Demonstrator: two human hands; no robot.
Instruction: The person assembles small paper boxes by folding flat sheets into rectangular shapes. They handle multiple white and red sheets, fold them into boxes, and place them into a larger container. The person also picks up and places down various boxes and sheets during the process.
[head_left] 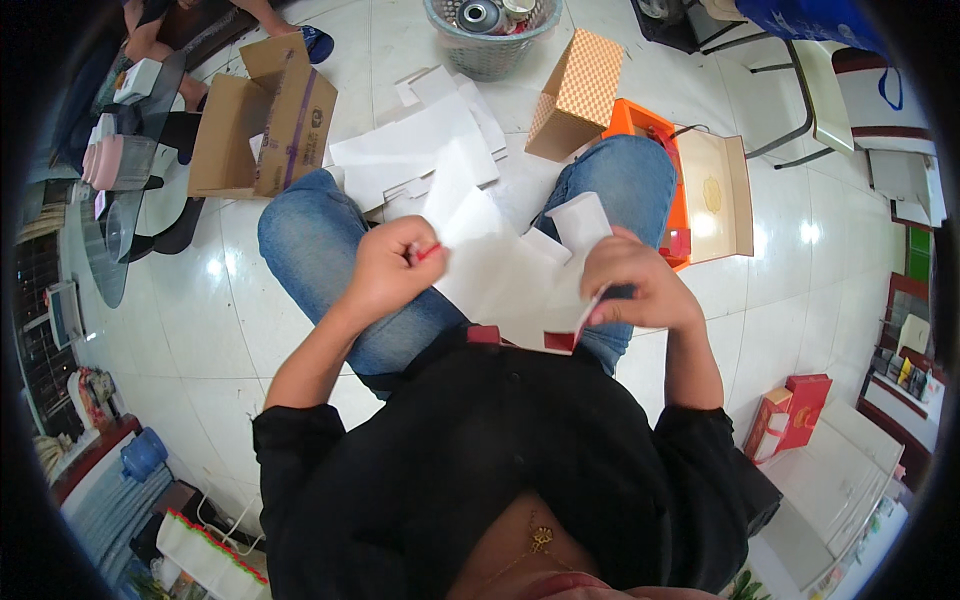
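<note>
An unfolded white paperboard carton (510, 280) lies across my lap between my knees. Dark red patches show on its edge nearest my body. My left hand (392, 268) is closed in a fist at the carton's left side, with a thin red thing (428, 252) poking out between the fingers; its kind cannot be made out. On the other side, my right hand (640, 284) pinches the carton's right edge, beside a raised white flap (581, 222). Beyond my knees, several flat white paperboard pieces (410, 150) lie in a loose pile on the tiled floor.
An open brown cardboard box (232, 135) stands front left, near a glass table (100, 245). A grey basket (490, 58) holds round items. A gold patterned box (574, 95) and an open orange box (678, 200) sit by my right knee. Another person's foot (316, 43) shows far left.
</note>
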